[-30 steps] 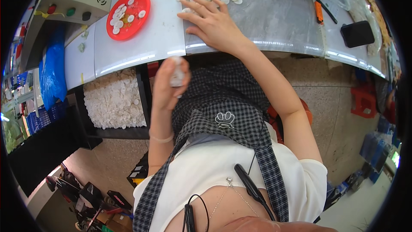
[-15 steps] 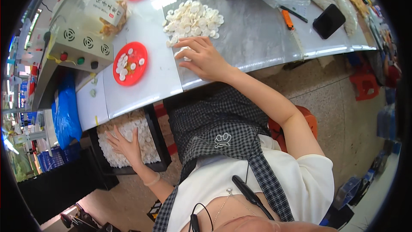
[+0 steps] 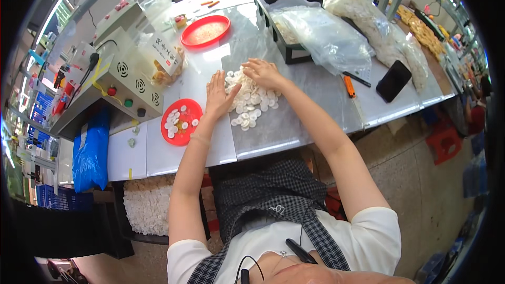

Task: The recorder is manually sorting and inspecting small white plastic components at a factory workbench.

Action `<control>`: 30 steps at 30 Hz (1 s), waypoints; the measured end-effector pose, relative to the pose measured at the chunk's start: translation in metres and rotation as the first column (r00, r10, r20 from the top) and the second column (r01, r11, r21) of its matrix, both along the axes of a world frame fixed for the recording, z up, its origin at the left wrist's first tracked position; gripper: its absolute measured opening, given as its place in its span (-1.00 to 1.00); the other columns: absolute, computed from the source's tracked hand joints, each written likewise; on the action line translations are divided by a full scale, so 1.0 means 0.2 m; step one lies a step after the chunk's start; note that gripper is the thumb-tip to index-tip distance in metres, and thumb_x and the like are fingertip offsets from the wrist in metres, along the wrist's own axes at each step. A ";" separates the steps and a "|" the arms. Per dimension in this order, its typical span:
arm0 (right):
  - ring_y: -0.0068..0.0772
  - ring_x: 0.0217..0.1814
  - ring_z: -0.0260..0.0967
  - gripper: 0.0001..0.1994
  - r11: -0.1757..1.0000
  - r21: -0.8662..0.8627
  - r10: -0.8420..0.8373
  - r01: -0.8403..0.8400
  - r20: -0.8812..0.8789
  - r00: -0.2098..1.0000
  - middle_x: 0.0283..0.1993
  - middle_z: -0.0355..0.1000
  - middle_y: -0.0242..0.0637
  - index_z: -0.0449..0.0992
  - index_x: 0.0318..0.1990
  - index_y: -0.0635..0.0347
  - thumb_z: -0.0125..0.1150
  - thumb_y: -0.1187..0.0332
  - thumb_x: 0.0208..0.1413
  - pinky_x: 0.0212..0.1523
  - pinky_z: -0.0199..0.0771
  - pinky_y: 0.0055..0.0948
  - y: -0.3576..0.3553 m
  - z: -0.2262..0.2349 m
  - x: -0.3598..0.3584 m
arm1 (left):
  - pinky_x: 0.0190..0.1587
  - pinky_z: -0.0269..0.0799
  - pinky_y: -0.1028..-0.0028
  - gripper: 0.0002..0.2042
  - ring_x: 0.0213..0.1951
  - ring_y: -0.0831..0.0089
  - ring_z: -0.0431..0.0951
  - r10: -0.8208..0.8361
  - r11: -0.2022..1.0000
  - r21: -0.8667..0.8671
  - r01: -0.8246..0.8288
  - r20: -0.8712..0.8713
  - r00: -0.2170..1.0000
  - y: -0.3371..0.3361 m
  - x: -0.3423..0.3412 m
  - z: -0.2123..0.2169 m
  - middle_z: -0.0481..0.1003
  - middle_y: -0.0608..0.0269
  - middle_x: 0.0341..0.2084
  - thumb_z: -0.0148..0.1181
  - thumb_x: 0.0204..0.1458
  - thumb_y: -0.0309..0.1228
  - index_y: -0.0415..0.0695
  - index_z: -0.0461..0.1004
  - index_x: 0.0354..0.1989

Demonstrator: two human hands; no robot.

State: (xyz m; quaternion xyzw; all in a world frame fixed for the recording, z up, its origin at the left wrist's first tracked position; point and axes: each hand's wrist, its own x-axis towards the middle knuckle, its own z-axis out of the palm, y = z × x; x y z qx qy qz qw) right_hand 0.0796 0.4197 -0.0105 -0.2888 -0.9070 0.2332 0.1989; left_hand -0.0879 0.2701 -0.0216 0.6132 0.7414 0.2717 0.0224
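Note:
A pile of small white round discs, button-like (image 3: 256, 99), lies on the grey tabletop. My left hand (image 3: 218, 96) rests along the left side of the pile, fingers stretched upward and thumb apart, near or against the discs. Over the far edge of the same pile is my right hand (image 3: 265, 74), its fingers extended and nothing seen in its grip. Left of my left wrist, a red round plate (image 3: 197, 107) carries several white discs. Below the table edge stands a black crate heaped with white discs (image 3: 143, 210), partly hidden by my left arm.
At left is a metal machine with buttons (image 3: 120, 87), above a blue plastic bag (image 3: 90, 158). Another red plate (image 3: 227, 21) lies further back. A black crate (image 3: 296, 52) holding plastic bags, an orange cutter (image 3: 349, 87) and a black phone (image 3: 394, 81) are at right.
My left hand has come up from the discs in the lower crate to the left side of the pile. My right hand has moved from the pile's near edge to its far side.

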 end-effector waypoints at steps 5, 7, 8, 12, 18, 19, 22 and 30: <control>-0.16 0.46 0.06 -0.53 0.997 0.079 -0.006 -0.001 0.088 0.996 0.43 0.16 -0.25 0.37 0.28 -0.23 -0.16 -0.06 0.31 0.40 -0.11 -0.07 0.01 0.02 0.00 | 0.43 -0.18 0.17 -0.22 0.41 0.10 0.05 -0.084 0.996 0.010 0.083 0.086 0.993 0.21 0.04 0.02 0.16 -0.11 0.34 -0.10 0.21 0.14 -0.28 0.05 0.39; -0.18 0.47 0.05 -0.55 0.995 0.090 0.046 -0.050 0.043 0.998 0.43 0.15 -0.24 0.37 0.28 -0.22 -0.16 0.00 0.32 0.40 -0.09 -0.09 0.02 0.01 0.02 | 0.40 -0.03 0.25 -0.28 0.37 0.08 0.14 -0.177 0.983 0.073 0.169 0.138 0.974 0.25 0.06 0.03 0.21 -0.09 0.31 -0.08 0.23 0.09 -0.26 0.12 0.36; -0.18 0.47 0.05 -0.55 0.995 0.091 0.041 -0.045 0.041 0.998 0.43 0.15 -0.24 0.37 0.28 -0.22 -0.16 0.00 0.32 0.40 -0.09 -0.09 0.02 0.01 0.03 | 0.40 -0.03 0.25 -0.28 0.37 0.08 0.14 -0.182 0.982 0.073 0.174 0.136 0.974 0.25 0.06 0.03 0.21 -0.09 0.31 -0.08 0.23 0.09 -0.26 0.12 0.36; -0.19 0.48 0.03 -0.54 0.995 0.023 0.100 -0.100 0.029 0.995 0.42 0.16 -0.20 0.39 0.26 -0.11 -0.17 0.02 0.31 0.41 -0.10 -0.08 -0.03 0.02 0.11 | 0.38 0.05 0.29 -0.26 0.35 0.11 0.18 -0.228 0.974 0.044 0.224 0.238 0.944 0.16 0.12 0.07 0.22 -0.11 0.29 -0.05 0.20 0.11 -0.30 0.16 0.33; -0.18 0.38 0.19 -0.57 0.986 0.019 0.164 -0.163 -0.045 0.985 0.30 0.32 -0.20 0.47 0.15 0.01 -0.17 0.04 0.32 0.33 0.06 -0.10 -0.14 0.02 0.26 | 0.38 0.03 0.30 -0.29 0.34 0.07 0.19 -0.280 0.954 0.017 0.300 0.419 0.864 0.03 0.24 0.11 0.22 -0.12 0.29 -0.05 0.21 0.09 -0.28 0.16 0.33; -0.19 0.33 0.25 -0.59 0.982 0.008 0.187 -0.187 -0.095 0.978 0.26 0.36 -0.21 0.49 0.11 0.03 -0.16 0.05 0.32 0.30 0.12 -0.13 -0.15 0.03 0.29 | 0.39 -0.01 0.29 -0.29 0.35 0.06 0.17 -0.288 0.949 0.023 0.315 0.474 0.832 0.01 0.26 0.11 0.22 -0.13 0.29 -0.04 0.22 0.08 -0.27 0.14 0.34; -0.12 0.32 0.27 -0.65 0.955 -0.267 0.064 -0.127 -0.232 0.971 0.22 0.40 -0.12 0.51 0.08 0.14 -0.06 0.16 0.33 0.31 0.20 -0.28 -0.15 0.10 0.40 | 0.39 -0.01 0.22 -0.32 0.38 0.06 0.11 -0.313 0.944 0.005 0.330 0.334 0.889 -0.05 0.25 0.12 0.19 -0.10 0.31 -0.07 0.25 0.03 -0.19 0.05 0.39; -0.09 0.38 0.19 -0.58 0.992 0.117 -0.026 0.040 -0.121 0.992 0.31 0.31 -0.11 0.42 0.18 0.13 -0.11 0.10 0.34 0.36 0.06 -0.17 -0.12 -0.11 0.63 | 0.43 -0.25 0.01 0.03 0.45 -0.07 -0.16 -0.289 0.954 -0.071 0.291 0.037 0.957 -0.45 0.37 0.21 -0.05 -0.16 0.40 0.35 -0.13 0.09 -0.19 -0.05 0.42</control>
